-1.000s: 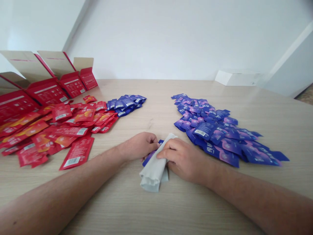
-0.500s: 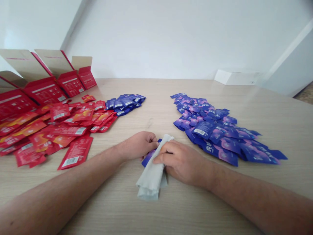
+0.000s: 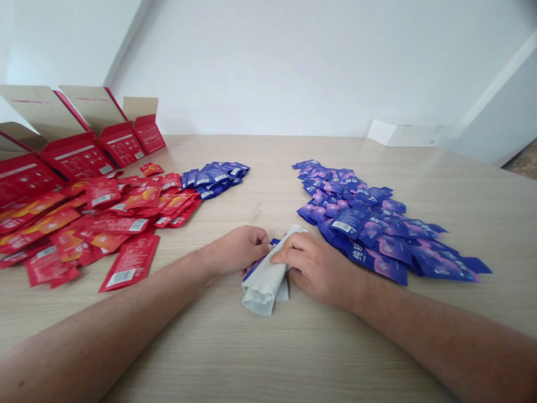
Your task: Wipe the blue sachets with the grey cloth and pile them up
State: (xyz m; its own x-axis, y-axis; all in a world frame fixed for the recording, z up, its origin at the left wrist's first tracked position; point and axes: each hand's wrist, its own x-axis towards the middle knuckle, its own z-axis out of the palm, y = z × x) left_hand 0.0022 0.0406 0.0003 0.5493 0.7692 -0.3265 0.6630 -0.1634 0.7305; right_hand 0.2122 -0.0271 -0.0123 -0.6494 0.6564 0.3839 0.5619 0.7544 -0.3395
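The pale grey wipe [image 3: 262, 288] sits near the middle of the light wood tabletop [image 3: 268, 358], between the two forearms. It is folded into a soft, creased strip, its lower end bunched in layers and its upper end narrowing towards the far side (cloth or thick tissue, the picture doesn't settle which). Behind it shows a blue-purple sachet [image 3: 254, 270], only its glossy edges visible.

The left hand [image 3: 237, 250] is mostly closed, its fingers curled around the sachet's edge beside the wipe. The right hand [image 3: 314, 268] is half closed, its fingers bent across the wipe and gripping it from above.

Just right of the hands lies a large heap of blue-purple sachets [image 3: 356, 224], some showing white barcode panels. To the left spreads a heap of red sachets [image 3: 121, 218], with a smaller blue cluster [image 3: 213, 179] at its far end and opened red cartons [image 3: 121, 144] standing beyond.
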